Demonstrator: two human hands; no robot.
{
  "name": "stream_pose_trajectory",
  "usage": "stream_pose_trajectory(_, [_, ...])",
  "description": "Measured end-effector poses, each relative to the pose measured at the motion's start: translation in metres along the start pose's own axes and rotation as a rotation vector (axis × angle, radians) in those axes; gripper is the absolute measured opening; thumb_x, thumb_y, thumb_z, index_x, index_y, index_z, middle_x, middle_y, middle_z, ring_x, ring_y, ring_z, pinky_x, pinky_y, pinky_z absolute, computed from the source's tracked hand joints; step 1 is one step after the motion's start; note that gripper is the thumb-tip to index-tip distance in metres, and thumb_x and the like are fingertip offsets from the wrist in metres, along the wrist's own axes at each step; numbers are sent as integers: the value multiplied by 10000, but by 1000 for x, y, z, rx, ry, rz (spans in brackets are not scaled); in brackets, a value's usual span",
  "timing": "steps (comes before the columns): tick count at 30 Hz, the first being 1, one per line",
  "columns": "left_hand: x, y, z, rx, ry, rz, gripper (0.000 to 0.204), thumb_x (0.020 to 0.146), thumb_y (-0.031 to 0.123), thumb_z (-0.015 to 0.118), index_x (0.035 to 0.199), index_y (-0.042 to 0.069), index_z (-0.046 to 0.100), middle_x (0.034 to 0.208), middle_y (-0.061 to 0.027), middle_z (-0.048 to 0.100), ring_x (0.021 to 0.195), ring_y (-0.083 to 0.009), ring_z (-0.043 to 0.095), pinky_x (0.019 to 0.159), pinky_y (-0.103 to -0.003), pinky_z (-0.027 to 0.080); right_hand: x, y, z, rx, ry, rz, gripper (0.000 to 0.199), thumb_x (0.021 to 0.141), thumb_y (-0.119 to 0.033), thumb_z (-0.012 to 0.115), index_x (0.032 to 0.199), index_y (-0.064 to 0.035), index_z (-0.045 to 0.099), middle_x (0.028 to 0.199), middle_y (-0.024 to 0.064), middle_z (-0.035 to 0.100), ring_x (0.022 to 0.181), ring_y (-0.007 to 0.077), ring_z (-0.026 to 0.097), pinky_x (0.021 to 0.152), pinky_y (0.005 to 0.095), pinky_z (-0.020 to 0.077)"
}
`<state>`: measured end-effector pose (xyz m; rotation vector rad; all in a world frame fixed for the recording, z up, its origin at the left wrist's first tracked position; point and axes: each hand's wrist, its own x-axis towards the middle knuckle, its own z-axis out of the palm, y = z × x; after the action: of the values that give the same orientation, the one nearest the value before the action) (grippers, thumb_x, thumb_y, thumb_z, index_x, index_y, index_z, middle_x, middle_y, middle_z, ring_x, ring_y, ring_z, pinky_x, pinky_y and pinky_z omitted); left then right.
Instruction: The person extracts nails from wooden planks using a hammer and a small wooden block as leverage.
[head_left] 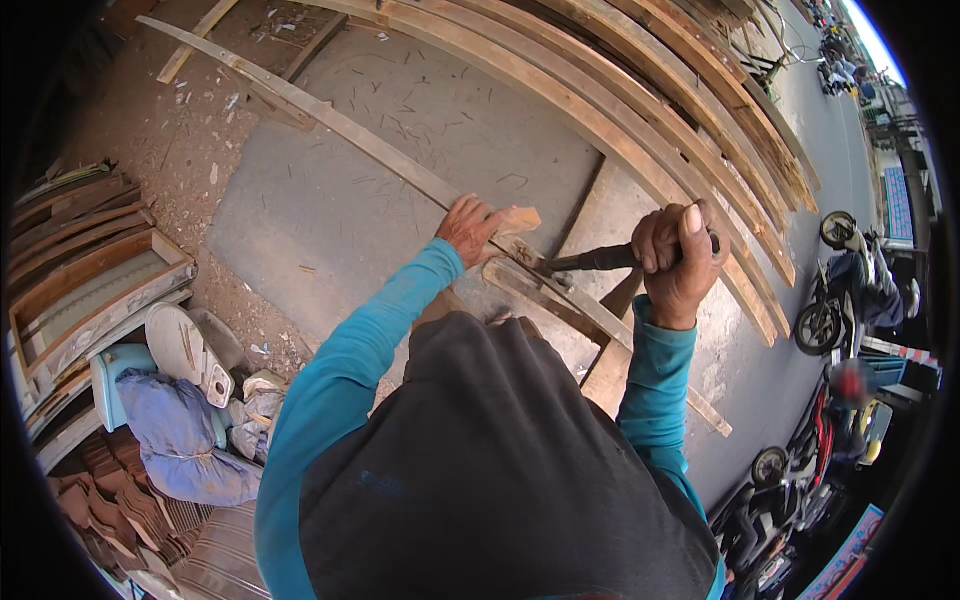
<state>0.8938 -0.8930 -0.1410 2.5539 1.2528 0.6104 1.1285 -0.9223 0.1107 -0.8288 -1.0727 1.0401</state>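
1. Outdoors, the left hand (468,228) presses a small pale wood block (518,220) onto a long, rough wooden strip (390,155).
2. The right hand (678,258) is fisted round a dark hammer handle (600,258); its head meets the strip.
3. Grey concrete slab (330,220), chip-strewn.
4. Curved planks (640,110) are stacked along its far edge.

There is only one view, from a fisheye camera on the person's head. It looks steeply down, very near the person's own chest and arms in the lower centre. Straight planks (640,110) bend along the upper rim; a street with motorcycles (835,290) fills the right edge.
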Motion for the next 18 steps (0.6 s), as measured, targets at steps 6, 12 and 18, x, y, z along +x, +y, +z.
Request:
stream_pose_trajectory(6, [-13, -10, 26, -184, -9, -1, 684, 787, 370, 828, 1391, 171, 578, 1073, -101, 659, 1100, -303, 597, 1129, -519, 378, -29, 13, -31, 45, -14, -12, 341, 991, -212, 577, 714, -81, 428, 496, 17, 367, 408, 116, 340, 403, 296, 338])
stream_pose_trajectory(12, [-15, 71, 12, -397, 312, -303, 529, 914, 221, 731, 1389, 66, 558, 1188, -135, 671, 1142, -306, 626, 1043, -439, 478, -38, -5, -65, 80, -32, 0, 330, 992, -205, 580, 723, -72, 445, 513, 25, 398, 425, 119, 368, 416, 295, 358])
stream_pose_trajectory(18, [-85, 133, 31, -1159, 307, -811, 503, 931, 158, 702, 1323, -58, 473, 1199, -225, 634, 1124, -239, 635, 923, -351, 537, -42, -17, -70, 87, -64, -4, 369, 996, -245, 627, 715, -67, 466, 542, 28, 454, 456, 109, 416, 436, 286, 374])
